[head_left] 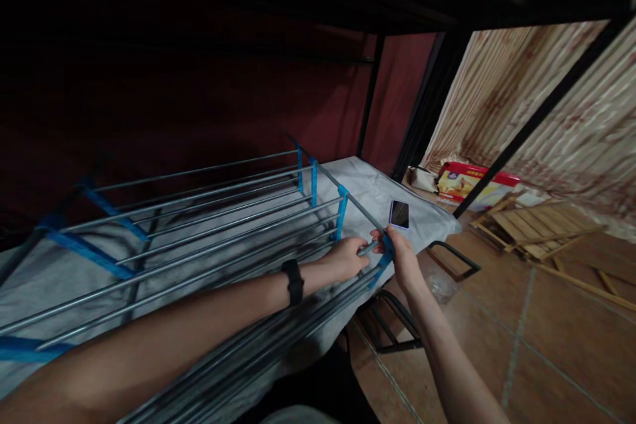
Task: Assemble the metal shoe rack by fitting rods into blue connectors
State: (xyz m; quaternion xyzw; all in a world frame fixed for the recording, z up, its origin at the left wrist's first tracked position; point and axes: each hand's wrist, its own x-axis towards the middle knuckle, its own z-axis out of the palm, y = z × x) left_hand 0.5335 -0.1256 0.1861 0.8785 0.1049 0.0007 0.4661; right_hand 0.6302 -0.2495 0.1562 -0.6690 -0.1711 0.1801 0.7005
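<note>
A rack of grey metal tubes (pixel 213 212) with blue plastic side brackets (pixel 342 202) lies across a bed covered with a grey sheet (pixel 368 179). My left hand (pixel 348 257), with a black band on its wrist, is closed around a grey tube near its right end. Beside it, my right hand (pixel 401 257) grips the blue bracket (pixel 385 253) at the near right corner, where the end tube passes through. The tube's end meets the bracket between my two hands. Fingers partly hide that joint, so I cannot tell whether the tube is seated.
A phone (pixel 399 214) lies on the sheet just beyond my right hand. Black bed-frame posts (pixel 370 99) rise behind. On the tiled floor (pixel 501 318) are a red and yellow box (pixel 472 182), a folded wooden piece (pixel 546 225) and a black metal frame (pixel 392 324).
</note>
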